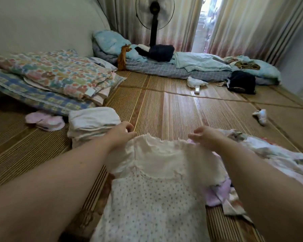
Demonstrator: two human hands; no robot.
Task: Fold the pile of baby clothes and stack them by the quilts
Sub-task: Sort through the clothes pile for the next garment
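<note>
Head view looks down two bare forearms to a cream baby dress with a small dotted print and a frilled collar (157,180), spread on the woven bamboo mat (173,110). The left hand (122,135) and the right hand (207,137) each take one shoulder of the dress, the fingers (129,127) curled narrowly and pinching the fabric edge at the collar end.

From the fingers the dress runs straight back toward the person, so its long axis lies along the line of the arms, with the collar farthest away. The stack of folded white clothes (93,122) sits just left of the left fingers, nearly touching them, and the flowered quilts (56,74) lie beyond it, farther left and away. The left hand is therefore the nearer one for the stack, and any fold along the length would bring the collar back toward the body. The loose heap of unfolded pale clothes (276,158) lies right of the right fingers, partly under that forearm.

The lower frame edge cuts off the hem. The right fingertips are partly buried in the frill, and the heap is blurred. I cannot tell whether the collar end is lifted off the mat or resting on it.
</note>
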